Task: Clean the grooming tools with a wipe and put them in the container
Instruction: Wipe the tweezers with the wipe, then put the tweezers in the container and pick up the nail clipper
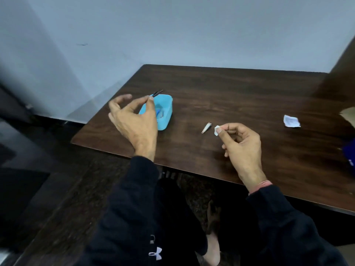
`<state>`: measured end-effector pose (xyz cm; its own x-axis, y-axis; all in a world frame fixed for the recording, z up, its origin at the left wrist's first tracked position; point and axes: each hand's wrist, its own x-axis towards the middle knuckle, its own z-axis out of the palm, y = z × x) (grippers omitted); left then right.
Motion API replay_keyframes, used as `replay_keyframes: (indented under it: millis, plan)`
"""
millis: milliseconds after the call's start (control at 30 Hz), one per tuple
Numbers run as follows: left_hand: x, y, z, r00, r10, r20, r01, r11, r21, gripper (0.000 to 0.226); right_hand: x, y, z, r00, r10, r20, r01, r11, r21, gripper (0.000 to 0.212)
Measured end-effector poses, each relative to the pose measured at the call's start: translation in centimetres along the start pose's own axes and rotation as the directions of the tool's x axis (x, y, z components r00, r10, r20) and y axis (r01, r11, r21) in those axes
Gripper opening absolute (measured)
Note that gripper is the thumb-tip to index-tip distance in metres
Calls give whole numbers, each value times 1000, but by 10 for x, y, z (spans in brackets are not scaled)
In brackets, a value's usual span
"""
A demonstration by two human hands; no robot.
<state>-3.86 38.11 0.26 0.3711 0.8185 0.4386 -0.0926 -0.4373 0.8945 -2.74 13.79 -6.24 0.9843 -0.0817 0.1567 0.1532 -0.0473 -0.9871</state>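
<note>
My left hand (134,120) pinches dark tweezers (158,92) between thumb and forefinger, just above the back left corner of the light blue container (167,112). Something blue and something pale lie inside the container; I cannot tell what they are. My right hand (240,144) pinches a small white wipe (216,129) at its fingertips. A silver nail clipper (206,128) lies on the dark wooden table (230,93), just left of the wipe and right of the container.
A torn white wipe packet (291,121) lies on the table at the right. A dark blue object (350,154) shows at the right edge. The table's left corner stands close to a pale wall (172,31). My legs are under the near edge.
</note>
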Motion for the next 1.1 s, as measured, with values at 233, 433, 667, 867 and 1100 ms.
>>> replay_keyframes:
  millis: [233, 433, 667, 867, 1100]
  plan:
    - [48, -20, -5, 965, -12, 263, -84, 932, 352, 15, -6, 2, 13, 997, -31, 74, 37, 997, -73, 6]
    - [49, -25, 6, 932, -79, 355, -108, 872, 478, 7, -6, 3, 9, 997, -27, 78, 33, 997, -77, 7]
    - [45, -24, 7, 911, -145, 386, -95, 837, 538, 17, -7, 1, 12, 995, -31, 95, 42, 992, -120, 9]
    - [39, -25, 8, 922, -152, 355, -50, 864, 501, 24, -8, 0, 10, 996, -32, 80, 43, 991, -130, 8]
    - [-6, -21, 4, 915, 343, 212, -402, 818, 411, 18, -7, 0, 11, 999, -27, 36, 30, 996, -88, 8]
